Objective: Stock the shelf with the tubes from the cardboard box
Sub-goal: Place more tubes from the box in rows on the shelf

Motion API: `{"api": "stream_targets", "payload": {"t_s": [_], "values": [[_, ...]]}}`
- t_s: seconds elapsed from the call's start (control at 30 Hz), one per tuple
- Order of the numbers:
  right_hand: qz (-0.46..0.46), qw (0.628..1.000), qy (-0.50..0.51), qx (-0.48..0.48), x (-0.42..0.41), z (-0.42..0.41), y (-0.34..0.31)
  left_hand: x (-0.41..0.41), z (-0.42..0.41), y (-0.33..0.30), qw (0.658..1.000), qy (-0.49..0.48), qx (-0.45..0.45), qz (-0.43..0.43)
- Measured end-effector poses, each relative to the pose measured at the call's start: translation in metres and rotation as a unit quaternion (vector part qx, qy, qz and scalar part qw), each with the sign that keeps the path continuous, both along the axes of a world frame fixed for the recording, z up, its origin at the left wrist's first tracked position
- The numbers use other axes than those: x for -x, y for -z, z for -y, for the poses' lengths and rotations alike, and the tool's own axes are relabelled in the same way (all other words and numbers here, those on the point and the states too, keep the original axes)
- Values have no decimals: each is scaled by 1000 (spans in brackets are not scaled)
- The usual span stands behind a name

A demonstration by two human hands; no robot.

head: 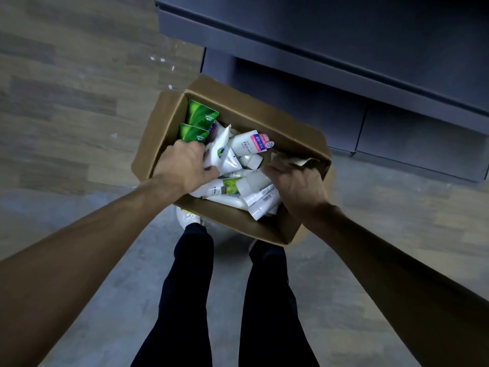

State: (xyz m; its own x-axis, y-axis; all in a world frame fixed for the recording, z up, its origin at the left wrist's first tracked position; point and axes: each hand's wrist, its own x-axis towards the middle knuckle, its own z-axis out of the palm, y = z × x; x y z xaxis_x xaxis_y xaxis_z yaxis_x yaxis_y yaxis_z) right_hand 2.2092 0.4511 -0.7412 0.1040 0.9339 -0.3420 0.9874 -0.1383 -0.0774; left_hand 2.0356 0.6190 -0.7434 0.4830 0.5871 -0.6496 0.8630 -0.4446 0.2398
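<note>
An open cardboard box point(169, 123) stands on the floor in front of my feet, full of several tubes. Two green tubes point(199, 116) stand at its far left, a white and pink tube point(251, 145) lies in the middle, and white tubes point(230, 190) fill the near side. My left hand point(184, 164) reaches into the box, fingers closed around a white tube point(221, 157). My right hand point(297, 188) is closed on white tubes point(260, 201) at the box's right side. The dark grey shelf point(344, 62) stands just behind the box.
Wood-pattern floor point(66, 88) lies to the left, grey floor point(383, 221) around the box. My legs in dark trousers point(264, 300) and a white shoe point(188, 218) are below the box. The shelf's base panels point(410, 144) run along the right.
</note>
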Motion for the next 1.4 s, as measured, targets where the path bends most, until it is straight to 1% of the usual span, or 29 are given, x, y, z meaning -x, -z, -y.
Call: {"api": "stream_targets", "payload": {"t_s": [0.07, 0.1, 0.13, 0.2, 0.23, 0.3, 0.37, 0.43, 0.5, 0.57, 0.63, 0.77, 0.87, 0.93, 1.03, 1.07, 1.13, 1.3, 1.4], "values": [[-46, 998, -30, -12, -3, 6, 0, -3, 5, 2, 997, -41, 68, 7], [-71, 997, -33, -1, -3, 8, 2, -3, 8, 5, 994, -52, 95, 9], [-91, 995, -14, 28, -1, 9, 3, -3, 12, 8, 992, -60, 110, 11], [-115, 985, 62, 110, 4, 14, 8, -3, 19, 14, 990, -82, 117, 16], [-131, 979, 111, 110, 9, 16, 10, -4, 21, 17, 988, -94, 118, 23], [-170, 963, 202, 49, 20, 18, 10, -5, 25, 18, 986, -118, 114, 34], [-198, 936, 290, -20, 32, 17, 9, -5, 30, 17, 985, -138, 99, 42], [-214, 894, 390, -44, 42, 15, 10, -6, 34, 18, 982, -165, 76, 56], [-225, 851, 473, -25, 48, 11, 9, -6, 37, 18, 973, -200, 84, 75], [-227, 826, 516, -5, 48, 7, 10, -5, 39, 21, 965, -225, 111, 79], [-226, 807, 545, 29, 45, 5, 13, -5, 40, 25, 967, -222, 105, 66], [-206, 806, 544, 111, 36, 0, 22, -5, 40, 26, 970, -228, 73, 33], [-214, 797, 548, 137, 30, -3, 24, -5, 41, 26, 967, -237, 76, 50], [-241, 775, 569, 135, 29, -2, 24, -4, 43, 21, 966, -234, 83, 77], [-304, 721, 611, 115, 26, 4, 14, -2, 49, 6, 946, -261, 123, 148], [-316, 720, 608, 112, 25, 7, 9, -1, 50, -1, 939, -268, 136, 166], [-335, 734, 585, 91, 25, 12, -6, 0, 52, -11, 931, -273, 155, 188], [-388, 761, 520, 13, 24, 16, -51, 1, 51, -45, 920, -278, 156, 230], [-422, 749, 510, -20, 16, 9, -87, 0, 47, -76, 913, -268, 156, 265]]}}
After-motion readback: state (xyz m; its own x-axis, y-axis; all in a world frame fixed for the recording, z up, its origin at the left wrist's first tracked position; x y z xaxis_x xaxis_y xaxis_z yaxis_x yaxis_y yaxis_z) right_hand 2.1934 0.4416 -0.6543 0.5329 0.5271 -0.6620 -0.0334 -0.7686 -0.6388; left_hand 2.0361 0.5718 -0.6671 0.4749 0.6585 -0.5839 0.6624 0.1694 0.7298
